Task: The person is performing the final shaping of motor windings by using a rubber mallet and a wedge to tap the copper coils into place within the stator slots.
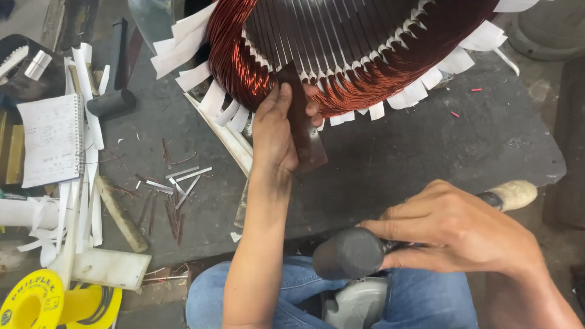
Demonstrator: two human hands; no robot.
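A flat dark brown strip stands with its upper end against the copper windings of the large round motor stator, which lies at the far edge of the dark grey table. The left hand is clamped on this strip, thumb on its face. The right hand is closed around the handle of a black rubber mallet, near the table's near edge. White paper strips and a spiral notebook lie at the left edge.
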